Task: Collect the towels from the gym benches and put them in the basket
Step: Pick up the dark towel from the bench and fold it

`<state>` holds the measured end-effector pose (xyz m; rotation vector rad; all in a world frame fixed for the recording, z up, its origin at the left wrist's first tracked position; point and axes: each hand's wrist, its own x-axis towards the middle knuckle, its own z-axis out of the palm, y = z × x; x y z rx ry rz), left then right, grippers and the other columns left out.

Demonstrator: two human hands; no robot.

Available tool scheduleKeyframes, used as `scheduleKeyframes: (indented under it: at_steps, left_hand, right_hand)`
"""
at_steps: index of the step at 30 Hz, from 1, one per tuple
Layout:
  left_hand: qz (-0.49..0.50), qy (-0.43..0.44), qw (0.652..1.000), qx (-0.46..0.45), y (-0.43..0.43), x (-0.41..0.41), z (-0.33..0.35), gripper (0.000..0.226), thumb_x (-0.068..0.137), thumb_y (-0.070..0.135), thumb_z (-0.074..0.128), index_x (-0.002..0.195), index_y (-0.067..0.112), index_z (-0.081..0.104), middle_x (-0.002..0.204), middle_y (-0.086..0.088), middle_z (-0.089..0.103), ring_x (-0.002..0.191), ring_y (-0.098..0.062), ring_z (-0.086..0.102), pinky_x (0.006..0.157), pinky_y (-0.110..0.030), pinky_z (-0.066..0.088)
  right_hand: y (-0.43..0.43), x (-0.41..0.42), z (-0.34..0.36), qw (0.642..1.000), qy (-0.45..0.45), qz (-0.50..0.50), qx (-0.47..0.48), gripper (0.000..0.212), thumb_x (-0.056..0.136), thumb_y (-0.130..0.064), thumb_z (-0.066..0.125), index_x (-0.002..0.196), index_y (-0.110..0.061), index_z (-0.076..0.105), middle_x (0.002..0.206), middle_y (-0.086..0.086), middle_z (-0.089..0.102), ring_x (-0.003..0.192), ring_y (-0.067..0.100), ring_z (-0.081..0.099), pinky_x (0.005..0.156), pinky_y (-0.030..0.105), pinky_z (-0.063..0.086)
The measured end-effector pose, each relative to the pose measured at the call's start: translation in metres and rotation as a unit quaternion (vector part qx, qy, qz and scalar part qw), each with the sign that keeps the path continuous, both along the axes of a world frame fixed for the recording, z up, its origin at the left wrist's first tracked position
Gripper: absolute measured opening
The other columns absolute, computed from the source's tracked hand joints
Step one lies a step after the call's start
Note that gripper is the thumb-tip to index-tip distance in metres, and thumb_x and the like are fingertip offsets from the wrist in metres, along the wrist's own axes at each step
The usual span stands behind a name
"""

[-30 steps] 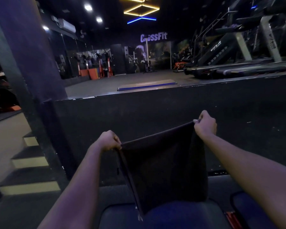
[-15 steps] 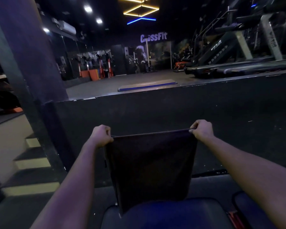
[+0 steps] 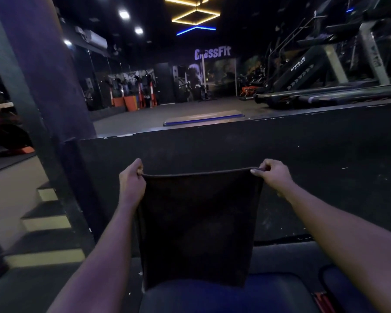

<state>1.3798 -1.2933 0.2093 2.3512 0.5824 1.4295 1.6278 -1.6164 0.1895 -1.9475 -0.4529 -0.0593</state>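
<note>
From the head camera, the one view on offer: the dark towel [image 3: 199,222] is up in the air, spread flat like a curtain, top hem pulled taut. The left hand [image 3: 131,179] pinches one top corner, the right hand [image 3: 272,175] pinches the other, so the hands are well apart and each is clamped on cloth. The lower edge hangs down to the padded table [image 3: 224,299]; whether it touches the pad, I can't tell. No basket anywhere in sight, so the drop-off looks some way off. Here's the worry: those are corner pinches only, and if one slips, half the towel flops to the floor. Carry it spread like this and it could snag on the table's edge. And watch the steps [image 3: 45,222] at the left, dim light, yellow edges, an easy trip with a cloth held out in front.
</note>
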Motion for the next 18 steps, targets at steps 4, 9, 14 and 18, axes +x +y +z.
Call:
scheduleKeyframes:
  at_steps: [4, 9, 14, 18]
  left_hand:
    - [0.035, 0.037, 0.998, -0.032, -0.001, 0.006, 0.007, 0.024, 0.065, -0.011, 0.043, 0.057, 0.010, 0.048, 0.059, -0.005, 0.051, 0.062, -0.020, 0.052, 0.062, -0.037, 0.046]
    - [0.137, 0.276, 0.917, -0.253, -0.026, 0.030, 0.023, 0.028, 0.075, 0.012, 0.072, 0.102, 0.004, 0.071, 0.108, -0.016, 0.069, 0.104, -0.032, 0.065, 0.080, -0.033, 0.053]
    - [0.006, 0.351, 0.896, -0.272, -0.062, 0.045, 0.030, 0.021, 0.076, 0.013, 0.067, 0.093, 0.003, 0.073, 0.087, -0.011, 0.070, 0.077, -0.025, 0.066, 0.061, -0.028, 0.047]
    - [-0.125, 0.377, 0.877, -0.271, -0.087, 0.056, 0.030, 0.030, 0.070, 0.011, 0.055, 0.085, -0.011, 0.069, 0.069, -0.016, 0.065, 0.056, -0.024, 0.059, 0.052, -0.033, 0.047]
  right_hand:
    - [0.021, -0.008, 0.007, 0.997, 0.012, -0.078, 0.014, 0.024, 0.082, -0.022, 0.072, 0.070, -0.013, 0.053, 0.083, 0.009, 0.066, 0.072, 0.022, 0.062, 0.063, 0.035, 0.054]
    - [0.064, -0.042, 0.007, 0.988, 0.016, -0.148, -0.030, 0.018, 0.082, -0.026, 0.069, 0.078, -0.009, 0.067, 0.081, 0.009, 0.068, 0.074, 0.029, 0.068, 0.063, 0.033, 0.057]
    - [0.098, -0.080, 0.003, 0.998, 0.057, 0.008, -0.003, 0.020, 0.086, -0.019, 0.071, 0.071, -0.007, 0.064, 0.068, 0.011, 0.072, 0.054, 0.022, 0.072, 0.055, 0.034, 0.062]
    - [0.111, -0.101, 0.003, 0.987, 0.074, 0.143, -0.001, 0.019, 0.088, -0.020, 0.072, 0.078, -0.006, 0.065, 0.071, 0.015, 0.075, 0.058, 0.021, 0.074, 0.050, 0.027, 0.057]
